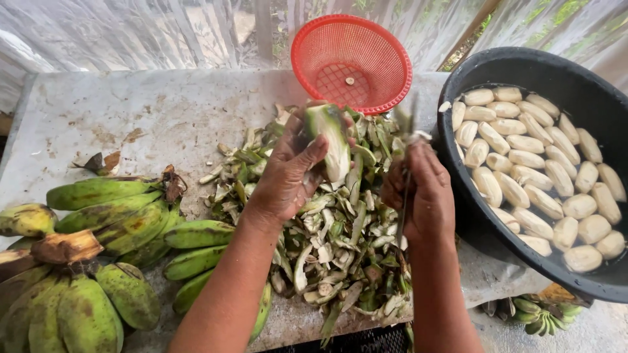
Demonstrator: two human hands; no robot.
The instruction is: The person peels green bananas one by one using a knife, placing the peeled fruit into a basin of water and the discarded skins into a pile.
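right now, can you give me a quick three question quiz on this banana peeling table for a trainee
1. True or false: the left hand holds a partly peeled green banana.
2. What lies in the black tub? A) unpeeled green bananas B) peeled pale bananas in water C) peels only
3. Fill in: the right hand grips a ____ with its blade pointing up and away.

Key
1. True. It is held above the peel pile.
2. B. The peeled bananas sit in water; the unpeeled green bunches lie on the table at the left.
3. Knife. The red basket stands beyond it.
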